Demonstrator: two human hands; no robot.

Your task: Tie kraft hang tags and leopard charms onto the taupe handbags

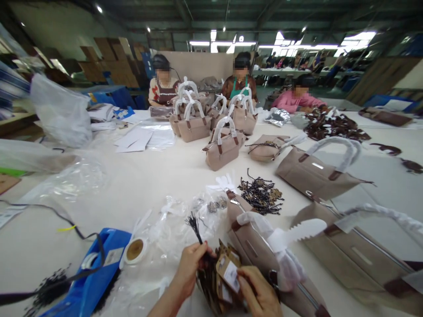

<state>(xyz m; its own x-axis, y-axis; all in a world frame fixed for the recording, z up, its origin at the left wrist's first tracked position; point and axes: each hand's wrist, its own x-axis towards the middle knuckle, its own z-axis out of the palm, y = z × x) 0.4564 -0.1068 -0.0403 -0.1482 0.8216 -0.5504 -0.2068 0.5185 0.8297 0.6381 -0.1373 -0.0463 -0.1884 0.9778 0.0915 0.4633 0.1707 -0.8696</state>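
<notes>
At the lower middle, my left hand (191,264) is closed around a bunch of thin black strings (194,225), whose loose ends fan out above the fingers. Brown hang tags (209,293) dangle below it in a thick bundle. My right hand (259,293) pinches the edge of one tag with a white label (230,274), at the bundle's right side. Just right of the tags lies a taupe handbag (251,246) with wrapped handles, partly behind my right hand. A larger taupe handbag (360,259) lies farther right.
A blue tape dispenser (99,273) and a tape roll (135,250) sit at left, beside crumpled clear plastic (178,229). Dark beaded cords (261,196) lie mid-table. Several handbags (194,127) stand farther back, near a pile of brown straps (333,125). Three people are across the table.
</notes>
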